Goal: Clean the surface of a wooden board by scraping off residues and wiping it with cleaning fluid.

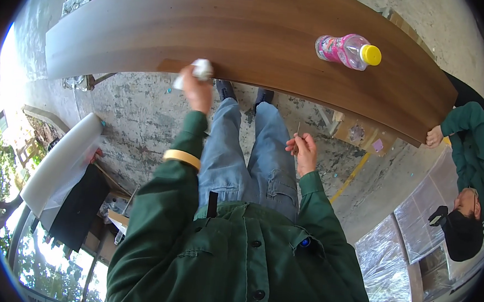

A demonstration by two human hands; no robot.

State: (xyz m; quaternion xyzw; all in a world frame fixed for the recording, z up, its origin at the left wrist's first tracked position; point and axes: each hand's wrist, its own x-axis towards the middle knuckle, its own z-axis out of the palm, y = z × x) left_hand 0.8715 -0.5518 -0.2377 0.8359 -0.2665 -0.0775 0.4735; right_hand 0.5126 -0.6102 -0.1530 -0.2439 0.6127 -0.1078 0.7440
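Observation:
A long brown wood-grain panel [250,34] stretches across in front of me. My left hand [197,93] is closed around a crumpled white cloth or tissue [203,68] at the panel's near edge. Whether the cloth presses on the edge is hard to make out. Lower and to the right, away from the panel, my right hand [305,151] pinches a thin, narrow sliver-like tool [298,128] pointing up; its exact kind is unclear. A yellowish ring like a tape roll [182,158] circles my left sleeve.
A clear bottle [347,50] with pink label and yellow cap lies on the panel. At the right, a person [472,144] in green has a hand [435,136] on the panel's end. A white wrap roll [61,163] stands left; wrapped stacks [382,267] sit lower right.

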